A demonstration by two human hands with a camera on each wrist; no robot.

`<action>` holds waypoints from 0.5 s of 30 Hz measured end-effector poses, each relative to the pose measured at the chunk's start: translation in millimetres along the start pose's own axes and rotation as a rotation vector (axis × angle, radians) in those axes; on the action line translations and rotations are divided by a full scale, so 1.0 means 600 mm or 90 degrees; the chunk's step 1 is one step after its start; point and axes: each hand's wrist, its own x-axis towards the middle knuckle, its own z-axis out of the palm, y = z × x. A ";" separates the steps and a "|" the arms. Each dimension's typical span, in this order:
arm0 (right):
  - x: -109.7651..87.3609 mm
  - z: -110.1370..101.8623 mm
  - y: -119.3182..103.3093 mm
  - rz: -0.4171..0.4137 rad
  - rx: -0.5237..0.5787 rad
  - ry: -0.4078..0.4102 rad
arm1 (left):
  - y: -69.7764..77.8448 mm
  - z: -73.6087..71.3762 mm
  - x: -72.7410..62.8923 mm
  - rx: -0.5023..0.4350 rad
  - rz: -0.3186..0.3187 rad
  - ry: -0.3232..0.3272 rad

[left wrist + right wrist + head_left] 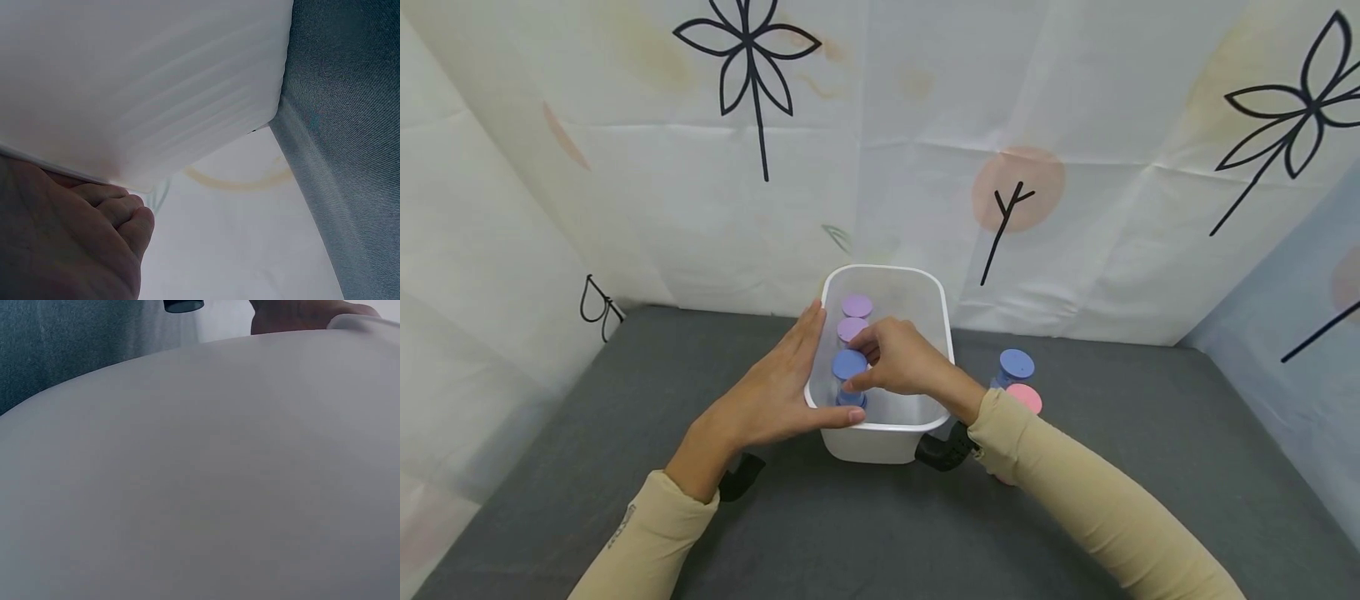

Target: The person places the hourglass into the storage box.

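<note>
In the head view, a white plastic bin (868,443) stands on the dark table. My left hand (775,392) lies along its left wall with straight fingers, thumb across the front rim. In the left wrist view, the fingers (115,212) rest just under the bin's rim. My right hand (902,358) reaches inside the bin and holds a small blue-lidded jar (848,364) between thumb and fingers. Another blue part (852,398) shows right in front of that lid. Behind it along the left wall are two purple-lidded jars, one far (857,305) and one nearer (851,328).
Right of the bin, a blue-lidded jar (1017,365) and a pink-lidded one (1025,397) stand on the table (865,533), partly hidden by the right sleeve. A white patterned cloth (910,200) hangs close behind the bin. Only the bin's outside fills most of the right wrist view.
</note>
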 end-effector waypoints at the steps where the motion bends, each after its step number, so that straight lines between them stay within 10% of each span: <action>1: 0.000 0.000 0.000 0.002 -0.006 0.004 | 0.000 0.000 0.000 0.000 0.000 0.000; 15: -0.008 0.002 -0.003 0.025 -0.008 0.069 | -0.002 -0.001 -0.001 -0.007 0.002 0.001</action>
